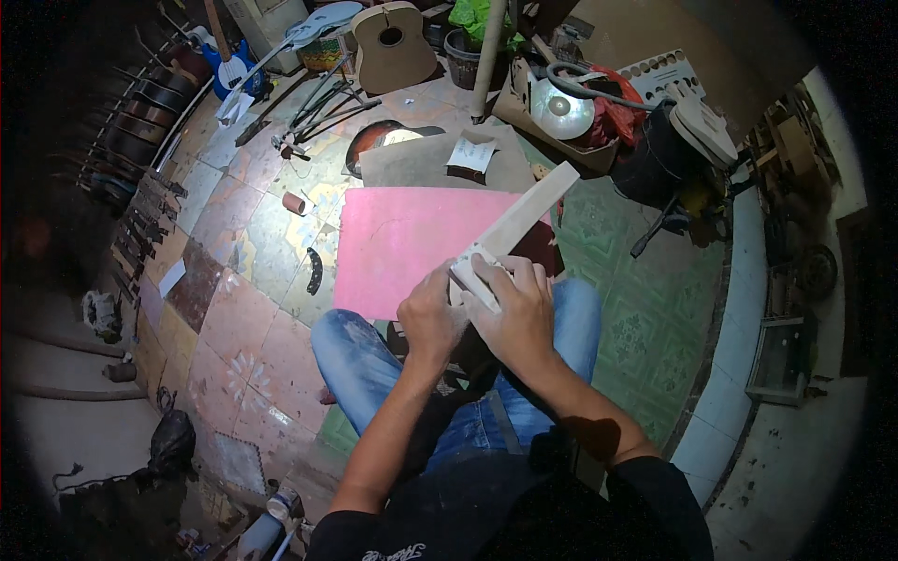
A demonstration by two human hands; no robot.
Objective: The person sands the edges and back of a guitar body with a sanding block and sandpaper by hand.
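A long pale wooden piece (524, 206), like an unfinished guitar neck, slants up to the right over a pink board (402, 238). My left hand (430, 318) is closed round its lower end. My right hand (510, 313) is closed on the same end, with the thumb pressing a small pale block-like part (477, 283); I cannot make out whether that is separate from the long piece. Both hands look dusty, and the fingertips are partly hidden. Under the board's back edge lies a brown sheet (402, 164).
Guitars (393, 47) and metal stands (318, 107) stand at the back. Right of them are a cluttered cardboard box (510, 112) and a dark bin (645, 168). A small cylinder (296, 204) and a dark curved piece (314, 271) lie on the tiles. More instruments line the left.
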